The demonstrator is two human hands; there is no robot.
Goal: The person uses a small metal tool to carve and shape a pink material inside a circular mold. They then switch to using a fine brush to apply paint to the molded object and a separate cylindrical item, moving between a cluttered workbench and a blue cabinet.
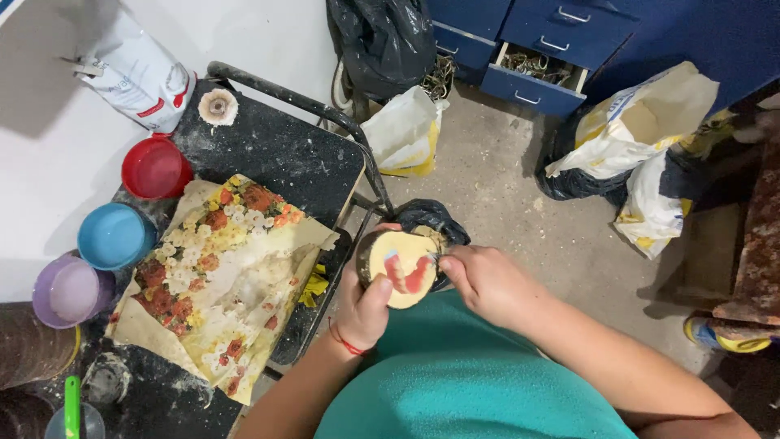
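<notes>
While I look down over my lap, my left hand [363, 305] grips a round mould [400, 268] from below, thumb on its pale yellow face with a pink denture shape. My right hand [486, 284] is pinched shut on a small tool at the mould's right edge; the tool itself is too hidden to name. Beside it, a floral cloth [219, 276] covers a dusty black stool [276, 146], with red [154, 168], blue [115, 236] and purple [69, 291] bowls along its left.

I see the round yellow mould [404, 268], pink-red denture form embedded, face up and slightly tilted, at 6 o'clock, above the lap.
</notes>
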